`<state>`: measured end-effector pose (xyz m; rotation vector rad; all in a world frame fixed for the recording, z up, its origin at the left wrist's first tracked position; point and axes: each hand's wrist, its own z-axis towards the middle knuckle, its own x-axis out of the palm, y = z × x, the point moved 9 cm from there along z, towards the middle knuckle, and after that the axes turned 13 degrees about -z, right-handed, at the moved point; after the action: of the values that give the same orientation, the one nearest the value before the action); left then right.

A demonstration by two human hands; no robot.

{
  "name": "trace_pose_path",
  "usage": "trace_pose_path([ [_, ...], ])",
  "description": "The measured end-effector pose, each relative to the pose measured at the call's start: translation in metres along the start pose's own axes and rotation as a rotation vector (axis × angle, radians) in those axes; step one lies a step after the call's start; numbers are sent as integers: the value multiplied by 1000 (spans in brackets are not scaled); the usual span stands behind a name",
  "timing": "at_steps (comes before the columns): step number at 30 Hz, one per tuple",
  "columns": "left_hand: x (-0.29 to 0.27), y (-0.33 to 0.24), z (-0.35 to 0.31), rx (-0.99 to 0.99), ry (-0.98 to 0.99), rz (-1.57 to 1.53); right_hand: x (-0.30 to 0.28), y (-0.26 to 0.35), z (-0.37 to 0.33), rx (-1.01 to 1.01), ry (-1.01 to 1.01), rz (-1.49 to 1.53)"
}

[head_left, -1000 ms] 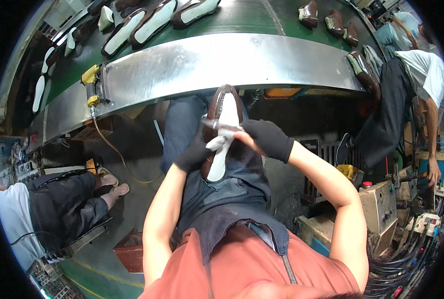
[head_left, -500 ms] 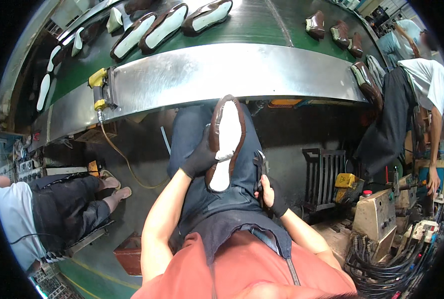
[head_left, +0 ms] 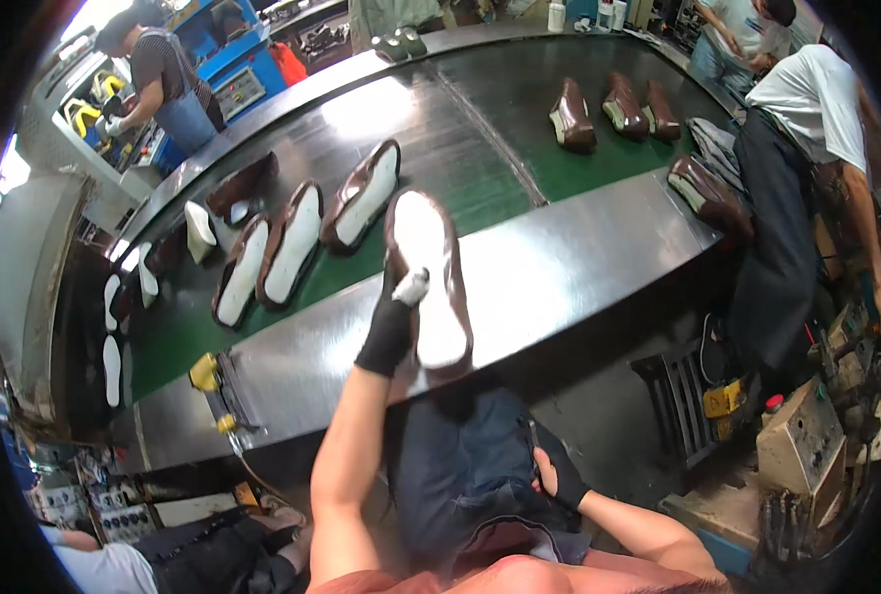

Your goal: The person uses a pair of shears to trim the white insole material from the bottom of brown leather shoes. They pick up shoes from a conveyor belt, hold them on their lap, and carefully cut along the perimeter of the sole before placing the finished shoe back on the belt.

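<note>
Out over the metal edge of the bench, my left hand (head_left: 391, 322) in a black fingertip-less glove grips a brown shoe upper on its last (head_left: 445, 332). Its white underside faces up, and the thumb presses at the narrow middle, by the heel part. My right hand (head_left: 556, 478), also gloved in black, rests by my thigh, closed on dark metal pincers (head_left: 534, 436), seen nearly edge-on now. Left of the held shoe, several more brown shoes (head_left: 292, 243) lie white side up on the green belt.
A yellow-and-black air tool (head_left: 218, 391) with a hose lies on the metal ledge (head_left: 559, 262). Several brown shoes (head_left: 624, 104) stand at the far right. A person (head_left: 807, 148) works on the right, another (head_left: 168, 84) far left, and a seated one (head_left: 203, 549) lower left. A control box (head_left: 802, 431) stands right.
My left hand has carried the shoe forward from above my lap to over the bench ledge. My right hand stays low with the pincers. The view has tilted up and turned.
</note>
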<state>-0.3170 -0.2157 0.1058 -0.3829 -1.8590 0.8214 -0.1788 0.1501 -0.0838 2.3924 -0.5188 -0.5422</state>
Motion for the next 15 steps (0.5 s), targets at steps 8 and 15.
trace_pose_path([
  [8, 18, -29, 77, 607, 491, 2004, 0, 69, 76, 117, 135, -14],
  [15, -39, -134, 111, 941, -242, 1758, -38, 124, 71, 26, -61, 45],
])
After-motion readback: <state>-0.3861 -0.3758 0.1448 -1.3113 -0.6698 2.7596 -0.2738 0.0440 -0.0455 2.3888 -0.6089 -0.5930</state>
